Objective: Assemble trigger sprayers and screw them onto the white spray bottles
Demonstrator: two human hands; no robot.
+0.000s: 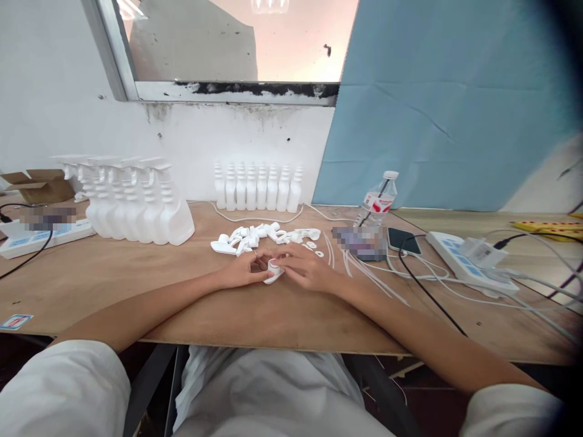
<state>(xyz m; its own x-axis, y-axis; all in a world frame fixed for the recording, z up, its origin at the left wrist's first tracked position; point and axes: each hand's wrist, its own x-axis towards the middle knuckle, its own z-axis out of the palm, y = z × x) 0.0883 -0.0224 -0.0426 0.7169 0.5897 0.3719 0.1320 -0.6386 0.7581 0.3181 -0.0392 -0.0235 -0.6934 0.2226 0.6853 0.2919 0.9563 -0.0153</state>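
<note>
Near the centre of the frame, the left hand (243, 270) pinches a small white plastic part (274, 272), its thumb along the lower left side and its other fingers curled behind. The right hand (310, 270) closes on the same part from the right, thumb and bent fingertips drawn together at its rounded top; exactly where each fingertip presses is too small to tell. The part sits tilted between the hands, close above the table (218, 321), a brown wooden board with a smooth, lightly marked surface.

Just beyond the hands lies a loose heap of white fittings (255, 233), curved, glossy and hollow-looking, with flat rings (319, 254) at its right end. Right of centre, thin pale tubes (380, 282) fan out below a blurred object (364, 247); a clear water bottle (379, 200) with a red label, a dark phone (404, 241) and a white power strip (462, 258) with tangled cables stand or lie nearby.

At middle left is a tight group of white trigger-topped bottles (136, 215); upper centre, a row of slimmer white bottles (259, 188) with ribbed necks stands against the scuffed white wall (255, 130). An opened cardboard box (45, 188) rests at far left. A creased blue sheet (437, 121) fills the upper right, beside a metal-framed window (246, 91).
</note>
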